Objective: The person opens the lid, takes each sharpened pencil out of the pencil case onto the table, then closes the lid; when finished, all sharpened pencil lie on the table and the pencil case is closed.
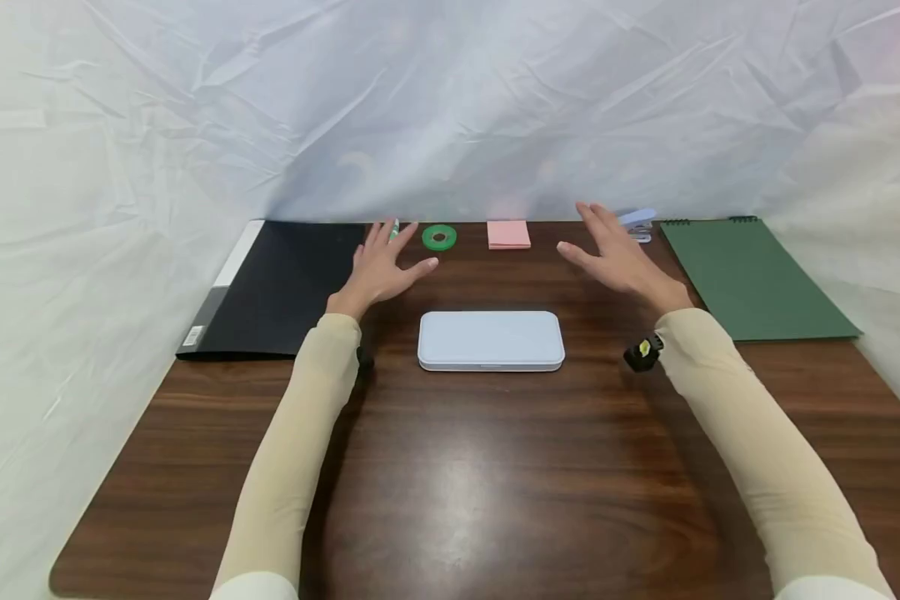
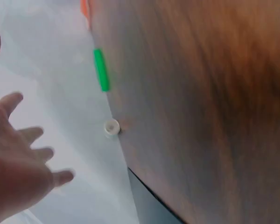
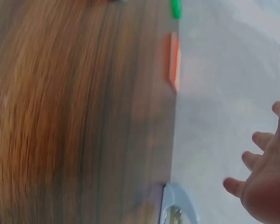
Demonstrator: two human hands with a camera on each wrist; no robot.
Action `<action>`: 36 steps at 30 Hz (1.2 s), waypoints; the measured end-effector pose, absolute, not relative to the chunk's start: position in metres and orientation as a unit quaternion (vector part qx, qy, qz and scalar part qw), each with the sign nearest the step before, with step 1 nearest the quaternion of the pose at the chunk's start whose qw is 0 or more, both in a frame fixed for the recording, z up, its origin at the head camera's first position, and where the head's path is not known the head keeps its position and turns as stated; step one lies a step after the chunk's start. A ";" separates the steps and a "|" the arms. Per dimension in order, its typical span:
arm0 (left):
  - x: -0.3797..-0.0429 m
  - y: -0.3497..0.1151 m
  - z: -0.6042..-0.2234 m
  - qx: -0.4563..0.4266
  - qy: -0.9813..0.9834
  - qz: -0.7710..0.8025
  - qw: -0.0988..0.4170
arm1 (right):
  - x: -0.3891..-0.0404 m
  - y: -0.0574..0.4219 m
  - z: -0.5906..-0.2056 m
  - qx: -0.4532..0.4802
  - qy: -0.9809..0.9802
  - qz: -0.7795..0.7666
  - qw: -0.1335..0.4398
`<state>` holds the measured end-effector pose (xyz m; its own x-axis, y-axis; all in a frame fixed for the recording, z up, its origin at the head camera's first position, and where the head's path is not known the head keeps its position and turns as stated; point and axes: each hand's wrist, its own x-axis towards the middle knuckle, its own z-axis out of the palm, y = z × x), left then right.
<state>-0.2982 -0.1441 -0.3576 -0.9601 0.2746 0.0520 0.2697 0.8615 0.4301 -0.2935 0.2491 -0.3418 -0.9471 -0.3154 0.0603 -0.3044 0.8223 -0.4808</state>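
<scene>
My left hand point(image 1: 382, 262) is held over the back left of the table with its fingers spread and nothing in them. Just beyond its fingers a small white-and-green cylinder point(image 1: 395, 228) partly shows; its round white end point(image 2: 112, 127) faces the left wrist view. To that hand's right lies a green roll of tape point(image 1: 438, 237). My right hand point(image 1: 618, 254), also empty with fingers extended, hovers near a light blue stapler point(image 1: 640, 223), which it partly hides. A closed, pale blue pencil case point(image 1: 491, 340) lies flat between the two forearms.
A pink sticky-note pad point(image 1: 508, 234) lies at the table's back edge, against a white sheet backdrop point(image 1: 450, 108). On the left is a black folder point(image 1: 292, 283); on the right, a green spiral-bound pad point(image 1: 765, 279). The dark wooden table point(image 1: 450, 500) extends toward me.
</scene>
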 end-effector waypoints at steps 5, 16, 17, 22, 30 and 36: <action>-0.284 -0.134 -0.356 0.205 0.946 0.239 0.072 | -0.283 0.240 -0.339 -0.192 0.944 -0.267 0.042; -0.256 -0.114 -0.360 0.278 0.913 0.231 0.188 | -0.255 0.216 -0.350 -0.251 0.929 -0.256 0.088; -0.255 -0.112 -0.360 0.280 0.912 0.226 0.194 | -0.252 0.214 -0.351 -0.256 0.928 -0.255 0.093; -0.248 -0.104 -0.361 0.290 0.911 0.203 0.211 | -0.244 0.205 -0.357 -0.286 0.919 -0.249 0.107; -0.238 -0.096 -0.362 0.299 0.911 0.162 0.233 | -0.234 0.196 -0.364 -0.341 0.897 -0.246 0.139; -0.233 -0.093 -0.360 0.308 0.912 0.140 0.230 | -0.227 0.190 -0.363 -0.360 0.891 -0.239 0.141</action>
<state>-0.2332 -0.0934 -0.3598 -0.7046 0.6267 -0.3330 0.4978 0.7708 0.3975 -0.2273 0.1897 -0.3633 -0.7007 -0.7091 -0.0785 -0.5744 0.6260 -0.5274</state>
